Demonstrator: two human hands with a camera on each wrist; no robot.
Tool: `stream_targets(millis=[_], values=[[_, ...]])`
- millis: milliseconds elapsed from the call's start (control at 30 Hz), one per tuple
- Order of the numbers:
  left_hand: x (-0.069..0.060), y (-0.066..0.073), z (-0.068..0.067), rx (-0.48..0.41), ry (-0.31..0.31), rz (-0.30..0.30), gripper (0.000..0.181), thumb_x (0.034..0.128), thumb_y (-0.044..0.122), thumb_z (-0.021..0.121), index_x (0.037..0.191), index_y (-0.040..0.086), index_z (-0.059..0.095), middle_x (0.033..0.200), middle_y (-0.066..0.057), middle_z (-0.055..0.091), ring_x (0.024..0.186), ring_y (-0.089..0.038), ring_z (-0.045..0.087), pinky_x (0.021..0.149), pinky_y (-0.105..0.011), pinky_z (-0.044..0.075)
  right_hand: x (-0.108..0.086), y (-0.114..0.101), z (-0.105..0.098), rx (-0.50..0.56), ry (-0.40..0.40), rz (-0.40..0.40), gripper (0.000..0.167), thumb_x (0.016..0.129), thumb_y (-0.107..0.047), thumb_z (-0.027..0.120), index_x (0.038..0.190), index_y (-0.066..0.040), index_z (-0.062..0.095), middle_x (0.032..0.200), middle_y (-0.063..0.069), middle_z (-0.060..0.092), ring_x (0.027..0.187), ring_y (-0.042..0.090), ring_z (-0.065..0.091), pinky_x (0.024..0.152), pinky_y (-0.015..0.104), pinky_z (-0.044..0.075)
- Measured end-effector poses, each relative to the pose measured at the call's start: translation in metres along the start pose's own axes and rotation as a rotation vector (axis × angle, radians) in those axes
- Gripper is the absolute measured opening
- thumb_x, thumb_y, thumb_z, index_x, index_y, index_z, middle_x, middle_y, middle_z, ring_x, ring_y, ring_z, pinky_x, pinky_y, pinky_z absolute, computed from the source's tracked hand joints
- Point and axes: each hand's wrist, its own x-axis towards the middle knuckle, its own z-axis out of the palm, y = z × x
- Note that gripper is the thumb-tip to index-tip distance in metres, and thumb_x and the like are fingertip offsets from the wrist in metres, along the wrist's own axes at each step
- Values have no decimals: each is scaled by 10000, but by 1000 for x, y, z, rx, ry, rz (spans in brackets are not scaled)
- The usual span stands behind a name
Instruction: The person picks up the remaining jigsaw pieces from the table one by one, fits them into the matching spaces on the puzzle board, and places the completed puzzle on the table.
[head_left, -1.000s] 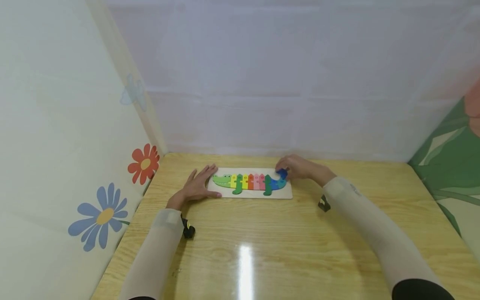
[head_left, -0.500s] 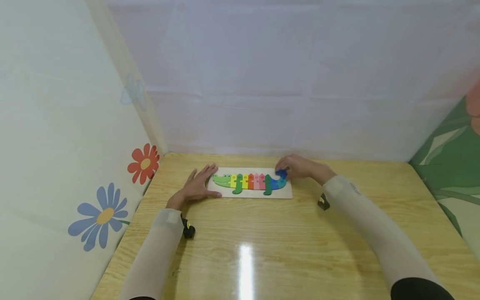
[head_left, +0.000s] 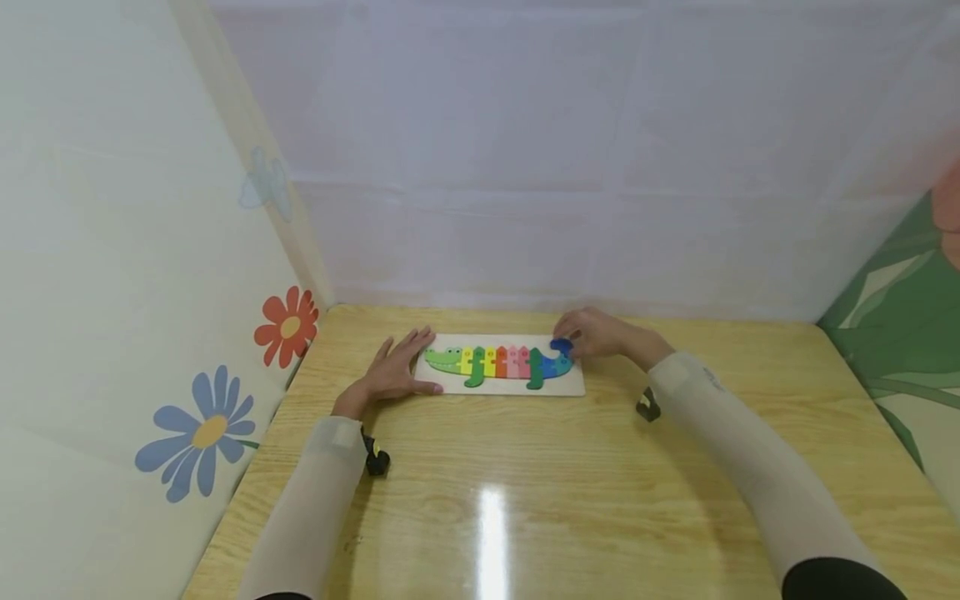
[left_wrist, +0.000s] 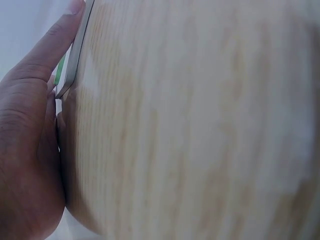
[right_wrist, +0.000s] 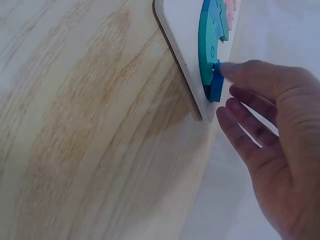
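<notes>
A pale wooden puzzle board (head_left: 450,386) lies near the back of the table with a colourful crocodile puzzle (head_left: 501,363) on it. Its green head is at the left, and yellow, red, pink, green and blue pieces follow to the right. My left hand (head_left: 393,372) holds the board's left end steady, fingers spread and thumb along the front edge. At the right end, my right hand (head_left: 597,333) pinches the dark blue tail piece (right_wrist: 216,86) by its edge. In the right wrist view that piece sits slightly raised against the teal piece (right_wrist: 206,55). The fingers partly cover it in the head view.
The wooden table (head_left: 510,458) extends forward of the board, with a bright light reflection on it. A white cloth wall (head_left: 480,250) stands close behind the board. Flower-printed panels flank the table at left and right.
The dark blue tail piece has turned slightly under my right fingers, and the right hand has shifted a touch to the right. My left hand and the board stay put.
</notes>
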Motion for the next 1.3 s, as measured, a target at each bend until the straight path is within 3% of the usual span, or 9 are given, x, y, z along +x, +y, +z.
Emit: stream_targets(millis=[300,667,933,1133,1300], values=[[-1,-1,-2,-4,3,3,1141,854,559,842,1694,82,234,1776,-133,144,1643,-367,66,1270,-655,-27,-3,1,4,16,50,17,257,925,-77,807,1157,33,785,1156,176,741,1068,326,723,937,418,613],[-1,3,-3,-7,5,0,1138,851,554,844,1690,75,243,1773,-139,154,1642,-369,71,1271,-654,-26,-5,5,9,4,99,-27,258,892,-56,825,1132,34,795,1100,164,753,1000,306,721,914,457,607],[-2,1,-3,-3,-1,7,1141,859,557,836,1692,68,229,1774,-146,141,1642,-373,64,1269,-655,-30,-9,6,15,17,127,-14,264,903,-80,819,1138,36,788,1103,157,741,1008,313,717,922,465,605],[-3,0,-4,-4,-5,11,1133,867,559,823,1693,68,223,1776,-149,125,1643,-375,53,1268,-656,-40,-17,11,17,27,201,-26,249,905,-47,793,1125,68,771,1098,196,737,985,350,717,888,497,612],[-4,-3,-2,-17,-1,11,1071,918,577,755,1696,75,216,1778,-146,114,1644,-370,48,1269,-652,-46,-30,16,17,-35,232,11,257,928,-57,760,1152,71,761,1108,209,744,1011,371,712,925,520,591]])
